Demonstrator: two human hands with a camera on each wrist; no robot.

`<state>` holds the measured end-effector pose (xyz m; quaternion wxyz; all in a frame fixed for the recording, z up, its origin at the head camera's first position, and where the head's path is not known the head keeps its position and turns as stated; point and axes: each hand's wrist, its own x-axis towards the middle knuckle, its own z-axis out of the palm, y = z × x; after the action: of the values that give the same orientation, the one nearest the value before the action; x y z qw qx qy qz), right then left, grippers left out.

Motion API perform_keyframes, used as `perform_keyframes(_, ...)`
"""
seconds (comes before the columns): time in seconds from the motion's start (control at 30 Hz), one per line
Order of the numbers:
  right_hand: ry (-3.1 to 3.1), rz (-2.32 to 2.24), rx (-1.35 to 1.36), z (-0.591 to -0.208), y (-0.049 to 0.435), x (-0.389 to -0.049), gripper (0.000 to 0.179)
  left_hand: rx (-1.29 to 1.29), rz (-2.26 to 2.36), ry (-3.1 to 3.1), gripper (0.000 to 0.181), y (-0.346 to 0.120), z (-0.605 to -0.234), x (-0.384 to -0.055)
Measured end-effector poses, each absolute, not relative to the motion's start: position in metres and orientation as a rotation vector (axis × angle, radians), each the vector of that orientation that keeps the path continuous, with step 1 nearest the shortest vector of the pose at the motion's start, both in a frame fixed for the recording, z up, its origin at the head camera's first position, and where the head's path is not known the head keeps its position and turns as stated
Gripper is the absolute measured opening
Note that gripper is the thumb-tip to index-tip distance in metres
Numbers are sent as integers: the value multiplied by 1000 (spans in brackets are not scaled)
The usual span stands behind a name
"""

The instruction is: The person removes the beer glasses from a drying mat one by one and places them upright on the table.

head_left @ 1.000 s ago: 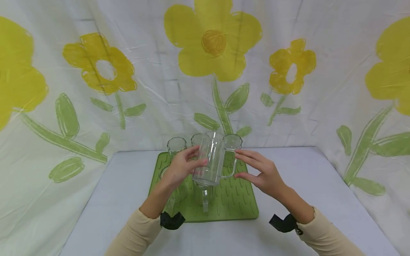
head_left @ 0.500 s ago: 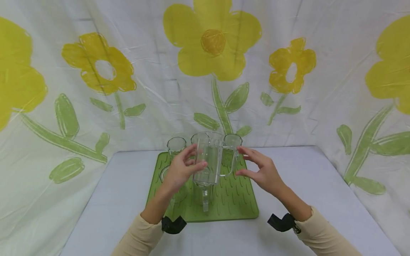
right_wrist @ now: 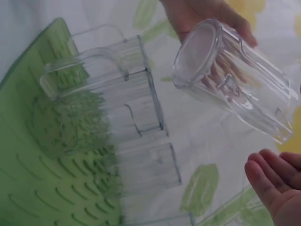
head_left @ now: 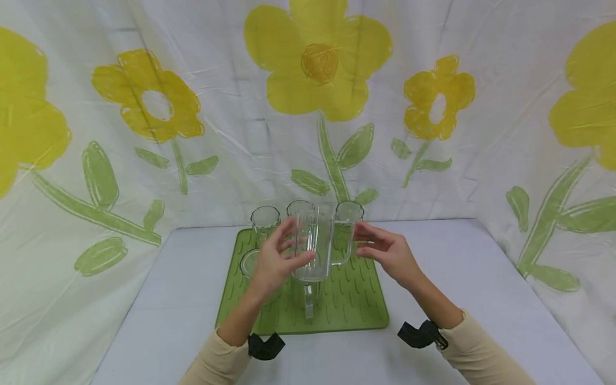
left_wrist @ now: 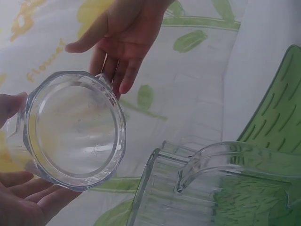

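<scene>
My left hand (head_left: 273, 263) holds a clear glass mug (head_left: 318, 248) by its body, fingers and thumb around it, raised above the green mat (head_left: 358, 307). Its handle points right, toward my right hand (head_left: 387, 252). That hand hovers beside the handle with fingers loosely bent and thumb apart; in the right wrist view a gap shows between its fingers (right_wrist: 270, 176) and the mug. From below, the left wrist view shows the mug's round base (left_wrist: 75, 132). Behind and below it, another mug (head_left: 308, 305) stands on the mat, handle facing me.
Several more clear glass mugs stand on the mat: one at back left (head_left: 266, 218), one at back right (head_left: 350, 213), one at front left (head_left: 248, 263). A white table (head_left: 433, 299) lies around the mat. A flower-printed cloth (head_left: 231, 155) hangs behind.
The held mug has turned from tilted to nearly upright and dropped slightly. The right hand's fingers, earlier spread near the handle, have drawn closer together beside it.
</scene>
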<state>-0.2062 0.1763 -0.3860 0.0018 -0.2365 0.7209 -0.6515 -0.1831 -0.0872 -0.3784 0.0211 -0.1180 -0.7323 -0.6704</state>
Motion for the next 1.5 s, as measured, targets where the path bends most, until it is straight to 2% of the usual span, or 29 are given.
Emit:
perform_keyframes(0.17,2076,-2108,-628,-385,176,-207,59,-370,-2056,-2250,89,-82,-383,-178)
perform_keyframes(0.43,1909,-2195,-705,-387,175,-206,33,-410,-1949,-2232,89,-76,-387,-173)
perform_keyframes(1.5,2088,-2206,-684,-381,170,-204,21,-531,-1794,-2231,87,-72,-387,-165)
